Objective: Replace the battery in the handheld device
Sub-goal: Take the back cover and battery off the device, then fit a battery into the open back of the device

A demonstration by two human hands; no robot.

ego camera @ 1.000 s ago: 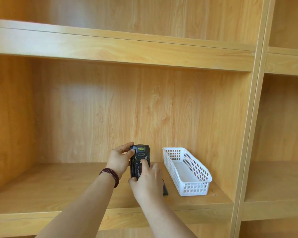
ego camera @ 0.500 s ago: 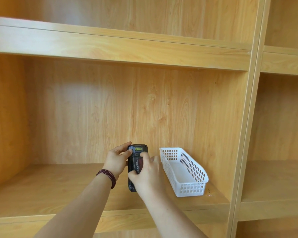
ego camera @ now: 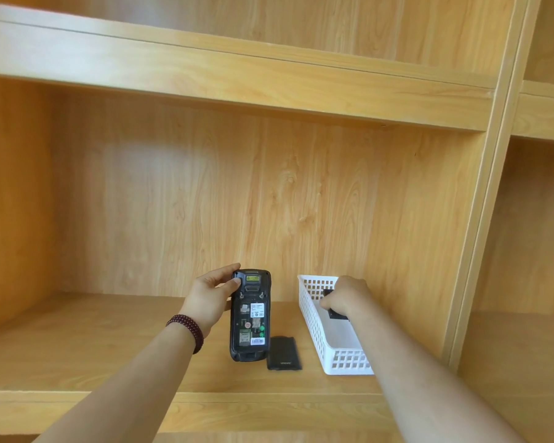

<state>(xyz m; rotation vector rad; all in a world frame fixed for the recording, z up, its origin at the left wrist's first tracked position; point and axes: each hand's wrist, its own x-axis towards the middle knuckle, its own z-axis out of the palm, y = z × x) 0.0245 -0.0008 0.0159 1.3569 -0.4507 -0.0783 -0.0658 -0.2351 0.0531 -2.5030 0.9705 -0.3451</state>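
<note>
My left hand (ego camera: 212, 297) grips the top of a black handheld device (ego camera: 250, 316) and holds it upright above the shelf, back side toward me. Its battery bay is uncovered and shows labels and card slots. A flat black cover or battery (ego camera: 283, 353) lies on the shelf just right of the device. My right hand (ego camera: 346, 297) is inside the white basket (ego camera: 314, 327), closed around a black battery (ego camera: 335, 313) that is mostly hidden by the fingers.
The wooden shelf board (ego camera: 77, 340) stretches left of the device. A vertical wooden divider (ego camera: 470, 251) stands right of the basket, and an upper shelf (ego camera: 237, 78) runs overhead.
My right hand left the device's back and moved right into the white basket with a black battery in its grip. The device's bay now shows uncovered. My left hand kept holding the device.
</note>
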